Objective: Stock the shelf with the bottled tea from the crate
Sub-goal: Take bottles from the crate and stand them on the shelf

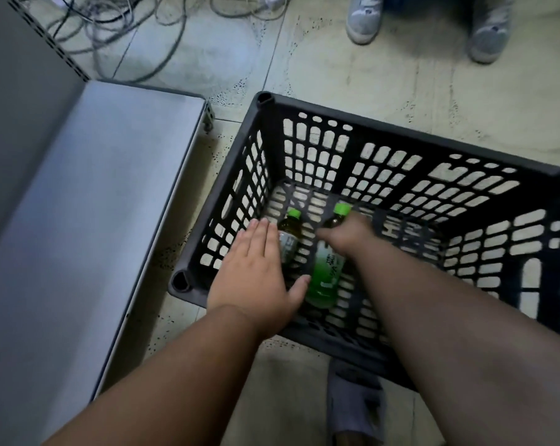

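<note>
A black lattice crate [410, 141] stands on the floor with two green-capped tea bottles lying on its bottom. My right hand [349, 235] reaches deep inside and grips the right bottle [325, 275] near its neck. The left bottle [289, 235] lies beside it, partly hidden behind my left hand [256, 278]. That hand hovers over the crate's near left corner, fingers straight and together, thumb spread, holding nothing. The grey metal shelf [88, 194] lies low at the left.
A tangle of cables [111, 30] covers the floor behind the shelf. Another person's grey shoes [365, 19] stand at the top right. My own sandalled foot [355, 403] is just below the crate's near edge.
</note>
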`<state>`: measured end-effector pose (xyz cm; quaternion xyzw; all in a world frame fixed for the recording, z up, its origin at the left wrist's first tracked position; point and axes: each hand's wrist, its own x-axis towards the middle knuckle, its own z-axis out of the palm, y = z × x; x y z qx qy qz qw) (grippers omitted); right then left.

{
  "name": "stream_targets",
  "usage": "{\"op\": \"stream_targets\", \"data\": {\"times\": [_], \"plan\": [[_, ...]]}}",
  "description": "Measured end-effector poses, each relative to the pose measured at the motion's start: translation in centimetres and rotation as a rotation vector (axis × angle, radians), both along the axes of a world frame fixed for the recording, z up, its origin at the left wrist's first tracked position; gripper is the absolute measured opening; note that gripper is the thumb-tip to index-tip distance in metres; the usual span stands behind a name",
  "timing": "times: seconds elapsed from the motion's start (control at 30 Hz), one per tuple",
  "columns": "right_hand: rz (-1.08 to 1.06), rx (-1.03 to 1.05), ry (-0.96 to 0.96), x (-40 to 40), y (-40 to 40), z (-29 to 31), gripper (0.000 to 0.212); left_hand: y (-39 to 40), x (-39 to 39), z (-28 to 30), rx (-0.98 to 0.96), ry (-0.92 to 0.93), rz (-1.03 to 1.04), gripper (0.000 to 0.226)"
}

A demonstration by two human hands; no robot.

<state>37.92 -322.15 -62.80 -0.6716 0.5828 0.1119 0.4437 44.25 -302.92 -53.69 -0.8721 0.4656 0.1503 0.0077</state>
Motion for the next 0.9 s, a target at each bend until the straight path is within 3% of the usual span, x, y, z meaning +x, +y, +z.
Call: {"op": "stream_targets", "data": {"times": [0.13, 0.27, 0.4, 0.53, 0.73, 0.9], "plan": [[0.170, -0.153, -0.207, 0.1, 0.7, 8.7, 0.058, -0.2, -0.2, 1.4, -0.042, 0.113, 0.047, 0.099], [0.350, -0.265, -0.426, 0.0, 3.0, 19.4, 0.044, 1.9, -0.6, 5.9, -0.375, 0.447, 0.349, 0.090], [0.468, -0.268, -0.647, 0.8, 7.8, 30.6, 0.050, 6.3, 0.0, 13.1, -0.517, 0.721, 0.528, 0.113], [0.585, -0.211, -0.850, 2.0, 15.0, 38.9, 0.049, 12.7, 0.9, 20.4, -0.672, 0.629, 0.592, 0.133], [0.813, -0.166, -0.978, 4.4, 26.1, 46.1, 0.049, 23.8, 0.2, 26.8, -0.846, 0.465, 0.702, 0.096], [0.978, -0.204, -1.009, 7.8, 33.0, 47.8, 0.048, 31.0, 1.0, 27.3, -0.885, 0.374, 0.819, 0.099]]}}
